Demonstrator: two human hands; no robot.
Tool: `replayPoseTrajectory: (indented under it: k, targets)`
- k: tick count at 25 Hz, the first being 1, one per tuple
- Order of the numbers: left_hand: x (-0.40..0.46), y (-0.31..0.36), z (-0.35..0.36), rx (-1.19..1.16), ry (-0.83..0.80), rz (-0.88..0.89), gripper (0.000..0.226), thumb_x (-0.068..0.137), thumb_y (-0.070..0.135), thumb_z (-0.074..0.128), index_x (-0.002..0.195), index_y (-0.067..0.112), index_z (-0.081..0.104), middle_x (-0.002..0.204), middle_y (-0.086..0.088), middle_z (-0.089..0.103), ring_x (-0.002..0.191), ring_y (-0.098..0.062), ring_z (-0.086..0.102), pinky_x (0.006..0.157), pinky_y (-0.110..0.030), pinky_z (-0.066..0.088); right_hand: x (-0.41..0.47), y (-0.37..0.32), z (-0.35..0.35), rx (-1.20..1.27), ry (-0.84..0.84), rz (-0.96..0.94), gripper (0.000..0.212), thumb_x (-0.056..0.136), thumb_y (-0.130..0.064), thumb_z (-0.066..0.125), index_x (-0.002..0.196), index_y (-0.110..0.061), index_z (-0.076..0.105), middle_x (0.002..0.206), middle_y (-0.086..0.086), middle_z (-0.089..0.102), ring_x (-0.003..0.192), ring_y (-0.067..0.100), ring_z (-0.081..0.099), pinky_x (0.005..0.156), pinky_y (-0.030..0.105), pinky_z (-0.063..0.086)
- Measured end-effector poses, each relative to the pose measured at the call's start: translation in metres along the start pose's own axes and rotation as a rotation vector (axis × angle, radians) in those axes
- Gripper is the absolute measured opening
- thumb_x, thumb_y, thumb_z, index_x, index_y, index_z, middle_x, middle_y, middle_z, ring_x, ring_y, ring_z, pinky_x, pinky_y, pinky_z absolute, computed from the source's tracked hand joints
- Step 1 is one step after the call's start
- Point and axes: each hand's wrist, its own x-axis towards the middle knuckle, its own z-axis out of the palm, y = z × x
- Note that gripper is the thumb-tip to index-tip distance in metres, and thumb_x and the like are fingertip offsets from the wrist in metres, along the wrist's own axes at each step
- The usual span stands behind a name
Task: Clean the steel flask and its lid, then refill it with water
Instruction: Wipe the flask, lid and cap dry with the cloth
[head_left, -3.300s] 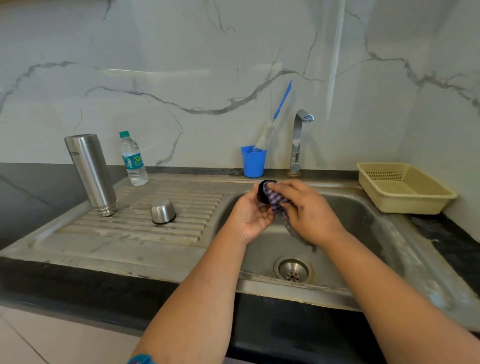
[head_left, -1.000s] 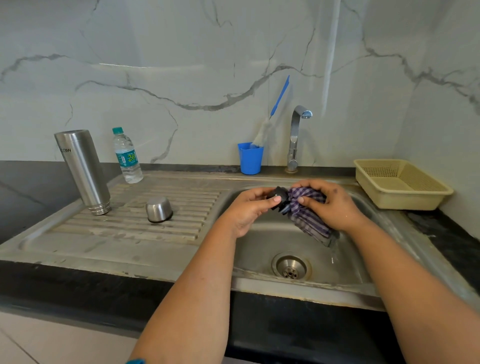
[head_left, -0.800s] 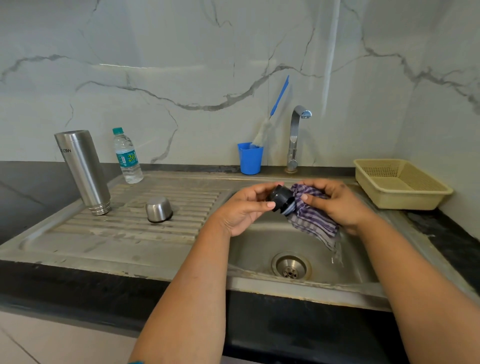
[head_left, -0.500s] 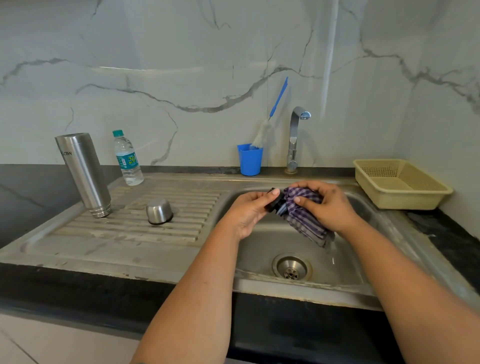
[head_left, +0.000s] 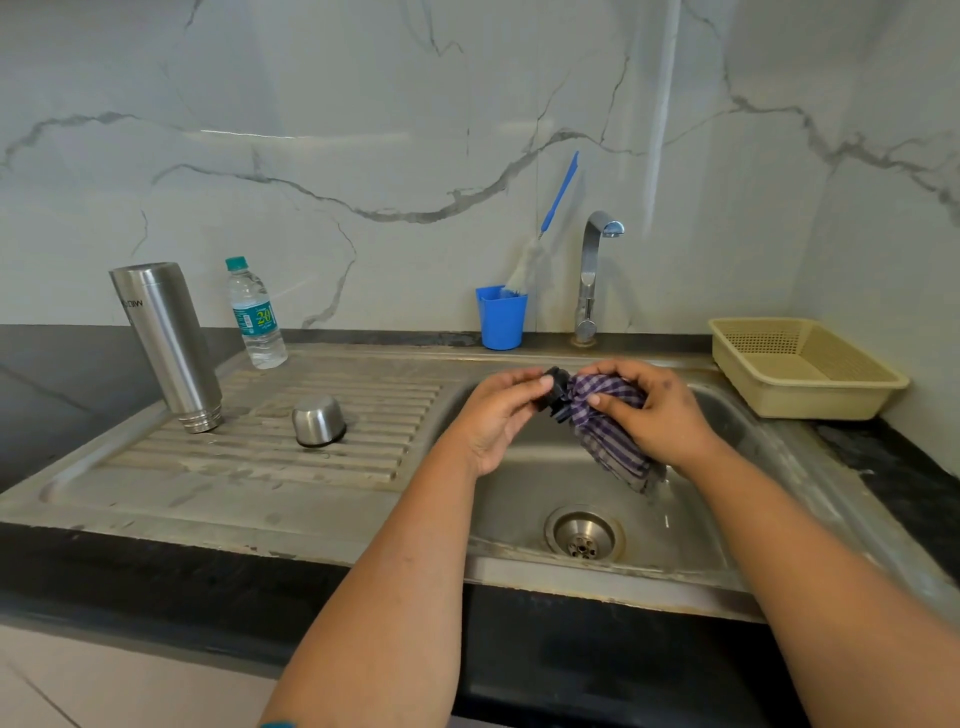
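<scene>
Head view looks down on a steel sink (head_left: 727, 566). Above the basin, the left hand (head_left: 493, 415) pinches a black lid (head_left: 555, 392) between thumb and fingertips, while the right hand (head_left: 657, 410) grips a purple checked cloth (head_left: 608, 431) pressed against it. On the drainboard at far left, the steel flask (head_left: 166, 343) stands inverted, with a steel cup (head_left: 318, 420) upside down nearby.
</scene>
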Motion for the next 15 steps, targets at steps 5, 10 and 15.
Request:
replayPoseTrajectory:
  k: [5,10,15]
  targets:
    - [0.004,-0.006,0.003,0.113,0.148,-0.032,0.058,0.068,0.042,0.083,0.107,0.002,0.068,0.103,-0.005,0.075,0.108,-0.017,0.066,0.106,-0.034,0.04,0.0,0.003,0.006,-0.056,0.016,-0.118,0.034,0.082,-0.006,0.073,0.107,-0.029,0.067,0.102,-0.013,0.068,0.095,-0.005,0.062,0.083,0.004,0.043]
    - [0.001,0.002,-0.002,0.205,0.167,0.056,0.035,0.076,0.016,0.082,0.108,0.016,0.068,0.099,0.005,0.072,0.09,-0.002,0.064,0.077,-0.018,0.044,-0.001,0.008,0.007,-0.082,-0.054,-0.074,0.034,0.081,-0.008,0.072,0.108,-0.029,0.068,0.104,-0.015,0.068,0.098,-0.002,0.062,0.088,0.013,0.045]
    - [0.001,0.006,-0.009,0.288,0.192,0.096,0.046,0.071,0.018,0.086,0.114,0.013,0.07,0.107,0.001,0.073,0.099,-0.006,0.066,0.076,-0.014,0.044,-0.001,0.005,0.011,-0.064,-0.07,-0.063,0.031,0.082,-0.007,0.071,0.107,-0.025,0.068,0.101,-0.014,0.068,0.095,-0.005,0.062,0.084,0.006,0.044]
